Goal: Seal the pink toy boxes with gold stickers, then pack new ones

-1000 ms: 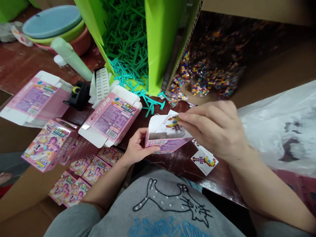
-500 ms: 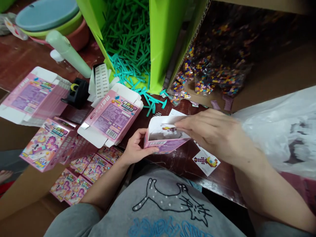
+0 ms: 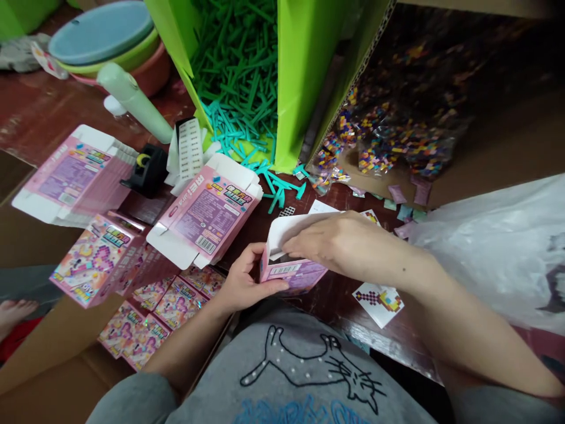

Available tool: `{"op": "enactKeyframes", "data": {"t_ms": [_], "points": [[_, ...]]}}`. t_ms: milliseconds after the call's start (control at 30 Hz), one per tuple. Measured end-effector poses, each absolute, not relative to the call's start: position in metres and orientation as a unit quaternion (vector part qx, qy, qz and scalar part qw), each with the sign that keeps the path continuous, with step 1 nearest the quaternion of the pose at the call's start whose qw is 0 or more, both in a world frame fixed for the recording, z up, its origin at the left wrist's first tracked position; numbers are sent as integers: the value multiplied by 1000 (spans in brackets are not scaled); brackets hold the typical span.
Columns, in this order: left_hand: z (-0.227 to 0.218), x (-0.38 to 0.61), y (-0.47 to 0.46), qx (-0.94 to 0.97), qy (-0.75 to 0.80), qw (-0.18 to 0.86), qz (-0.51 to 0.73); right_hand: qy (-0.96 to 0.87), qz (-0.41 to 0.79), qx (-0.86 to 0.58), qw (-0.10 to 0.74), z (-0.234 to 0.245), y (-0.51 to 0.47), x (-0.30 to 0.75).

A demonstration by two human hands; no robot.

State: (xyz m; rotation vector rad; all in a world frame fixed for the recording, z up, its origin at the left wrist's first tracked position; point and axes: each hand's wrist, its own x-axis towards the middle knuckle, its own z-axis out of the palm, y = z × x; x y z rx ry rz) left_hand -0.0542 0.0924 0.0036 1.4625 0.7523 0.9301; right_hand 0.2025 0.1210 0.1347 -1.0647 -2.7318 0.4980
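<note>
My left hand (image 3: 249, 277) grips the near left corner of a small pink carton (image 3: 304, 277), thumb along its front side. The carton tilts on its side over the table, with its white-lined mouth up. My right hand (image 3: 329, 238) reaches into that mouth, fingers pressed together and their tips hidden inside. A white paper edge shows beside those fingers; what they hold is hidden. To the right, under my right forearm, lies a white card (image 3: 378, 303) with a pixel-pattern picture. Another white sheet (image 3: 324, 207) lies behind the carton.
Flat-folded pink cartons (image 3: 207, 215) are stacked left of my hands, near a black tape dispenser (image 3: 148, 168). Filled boxes (image 3: 176, 303) sit lower left in a cardboard box. Green hammer-like tools (image 3: 241, 70) fill a green bin; bags of colored bricks (image 3: 375, 153) lie in a carton.
My right hand has moved left and deeper into the carton's mouth, covering the printed picture that showed there. My left hand keeps its hold. The whole view has shifted slightly.
</note>
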Motion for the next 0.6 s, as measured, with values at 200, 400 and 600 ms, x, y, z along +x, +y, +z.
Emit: {"op": "enactKeyframes", "data": {"t_ms": [200, 400, 600], "points": [[0, -70, 89, 607, 345, 576, 426, -909, 149, -383, 73, 126, 143, 182], [0, -74, 89, 587, 367, 568, 445, -909, 312, -265, 73, 133, 161, 176], [7, -85, 95, 556, 408, 550, 472, -755, 182, -561, 287, 78, 225, 197]]}}
